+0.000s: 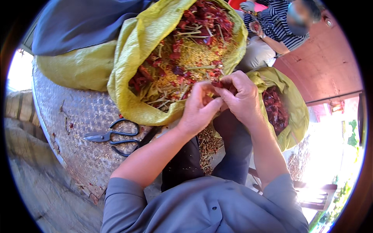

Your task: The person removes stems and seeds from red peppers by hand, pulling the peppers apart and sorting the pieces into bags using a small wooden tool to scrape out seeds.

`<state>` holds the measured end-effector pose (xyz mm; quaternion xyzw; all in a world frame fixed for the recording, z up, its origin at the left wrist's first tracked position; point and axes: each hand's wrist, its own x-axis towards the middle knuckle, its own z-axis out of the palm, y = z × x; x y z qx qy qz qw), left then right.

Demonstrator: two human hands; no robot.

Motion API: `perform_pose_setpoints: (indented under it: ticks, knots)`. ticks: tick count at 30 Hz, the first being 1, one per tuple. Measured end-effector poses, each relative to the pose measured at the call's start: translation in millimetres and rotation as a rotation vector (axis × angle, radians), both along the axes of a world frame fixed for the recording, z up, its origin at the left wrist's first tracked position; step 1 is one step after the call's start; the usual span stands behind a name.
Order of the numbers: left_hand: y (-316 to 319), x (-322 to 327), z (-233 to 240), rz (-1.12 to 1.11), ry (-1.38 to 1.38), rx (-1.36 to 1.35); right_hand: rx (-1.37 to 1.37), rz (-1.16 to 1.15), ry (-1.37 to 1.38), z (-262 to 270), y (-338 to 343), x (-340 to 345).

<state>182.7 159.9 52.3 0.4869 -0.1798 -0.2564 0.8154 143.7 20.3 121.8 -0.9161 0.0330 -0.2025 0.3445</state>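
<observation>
My left hand (202, 106) and my right hand (240, 94) meet at the near right rim of an open yellow woven sack (145, 115). Between my fingertips is a small piece of dried red chili pepper (217, 84); the right fingers are closed on it, and the left thumb and fingers are pinched beside it. Whether the left hand also grips the piece is hidden. Inside the sack lie dried red chili pieces (201, 17), pale stems (201, 67) and many yellow seeds (193, 55).
Black-handled scissors (109, 137) lie on the worn, seed-strewn surface (84, 116) at left. A second yellow sack (297, 119) with red chilies stands at right, above scattered stems (207, 148) on the floor. A person in a striped shirt (271, 23) sits at upper right.
</observation>
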Motion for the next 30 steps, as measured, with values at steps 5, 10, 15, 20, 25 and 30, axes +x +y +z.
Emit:
perform_pose_setpoints:
  ticks: [5, 10, 15, 20, 25, 30]
  knots:
    - [4.0, -1.0, -3.3, -0.08, -0.145, -0.043, -0.046, 0.006, 0.01, -5.4, -4.5, -33.2]
    - [5.9, -0.6, -10.6, -0.067, -0.332, 0.141, -0.003, -0.003, 0.153, -1.4, -7.6, -49.5]
    - [9.6, 0.3, -4.4, 0.056, -0.949, 0.286, -0.022, 0.127, 0.207, 10.9, -10.2, -46.4]
    - [6.2, -3.3, -6.4, 0.075, -0.946, 0.287, -0.177, 0.134, 0.25, 4.7, -18.9, -44.8]
    - [6.5, -2.4, -6.3, 0.088, -0.936, 0.307, 0.038, 0.091, 0.217, 1.2, -14.3, -48.4]
    - [6.0, -2.7, -6.6, 0.036, -0.964, 0.26, 0.785, 0.008, 0.389, -6.0, -15.0, -54.3]
